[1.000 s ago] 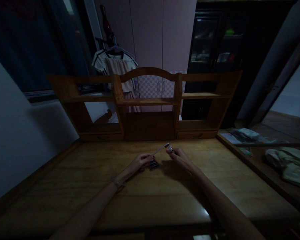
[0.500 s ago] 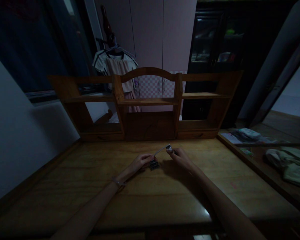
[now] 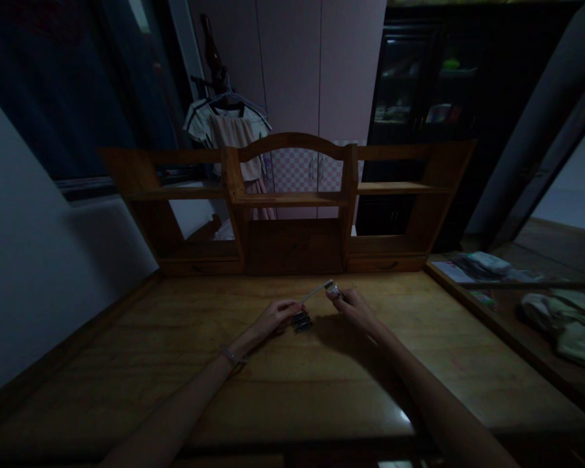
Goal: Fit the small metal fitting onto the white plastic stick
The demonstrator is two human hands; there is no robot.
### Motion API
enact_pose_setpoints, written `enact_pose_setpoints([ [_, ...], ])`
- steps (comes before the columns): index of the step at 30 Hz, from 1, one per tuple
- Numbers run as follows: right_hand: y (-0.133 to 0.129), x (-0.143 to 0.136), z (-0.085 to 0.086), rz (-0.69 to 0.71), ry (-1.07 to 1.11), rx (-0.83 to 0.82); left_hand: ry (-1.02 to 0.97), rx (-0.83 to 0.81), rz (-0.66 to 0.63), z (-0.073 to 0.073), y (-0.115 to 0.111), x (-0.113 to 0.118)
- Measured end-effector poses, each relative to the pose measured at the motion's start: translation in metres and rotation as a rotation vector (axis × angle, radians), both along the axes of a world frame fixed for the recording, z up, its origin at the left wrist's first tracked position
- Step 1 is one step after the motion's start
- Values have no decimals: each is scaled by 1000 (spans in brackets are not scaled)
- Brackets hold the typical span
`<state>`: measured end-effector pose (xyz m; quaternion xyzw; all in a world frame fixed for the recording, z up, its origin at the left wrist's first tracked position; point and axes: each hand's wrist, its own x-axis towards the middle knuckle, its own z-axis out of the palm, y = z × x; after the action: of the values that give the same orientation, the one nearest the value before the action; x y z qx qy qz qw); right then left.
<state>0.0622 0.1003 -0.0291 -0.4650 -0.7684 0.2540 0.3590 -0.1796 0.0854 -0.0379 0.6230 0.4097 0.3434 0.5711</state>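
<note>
My left hand (image 3: 280,313) is closed on the lower end of a slim pale stick (image 3: 314,292), which slants up to the right and ends in a small dark head; its exact kind is too dim to tell. At that head, my right hand (image 3: 351,307) pinches a small shiny piece (image 3: 334,290), clear or silvery, just to the right of the stick's end. Below my left fingertips is a small dark item with several ridged rows (image 3: 302,322), close to the tabletop; whether my fingers touch it I cannot tell.
Both forearms rest over a pale wooden desk (image 3: 224,403). A wooden shelf unit (image 3: 292,199) stands along its back edge. To the right, beyond the desk's raised rim, lie a plastic-wrapped bundle (image 3: 487,263) and pale cloth (image 3: 565,325). Clothes (image 3: 229,127) hang behind.
The shiny piece in my right hand has shifted slightly right, away from the dark head of the stick, leaving a small gap. My left hand stays almost where it was.
</note>
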Motion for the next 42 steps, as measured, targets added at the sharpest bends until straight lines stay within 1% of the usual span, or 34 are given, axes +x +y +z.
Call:
enact_pose_setpoints([
  [6,3,0,-3,-82,-47,59,-9,4,-9,5,-3,0],
  [12,4,1,-4,-35,-32,70,1,-2,-13,5,-2,0],
  [21,9,3,-9,-119,-100,108,-3,11,-27,4,0,1],
  [27,4,1,-3,-87,-66,116,-30,-4,-26,0,2,1],
  [31,2,3,0,-88,-66,108,-24,-5,-26,2,-1,1],
  [36,6,4,-6,-141,-104,92,2,3,-24,2,-2,1],
  [39,8,5,-8,-104,-97,110,-4,-9,-24,-3,3,1],
  [42,7,5,-7,-57,-51,140,5,-13,-17,-5,6,1],
])
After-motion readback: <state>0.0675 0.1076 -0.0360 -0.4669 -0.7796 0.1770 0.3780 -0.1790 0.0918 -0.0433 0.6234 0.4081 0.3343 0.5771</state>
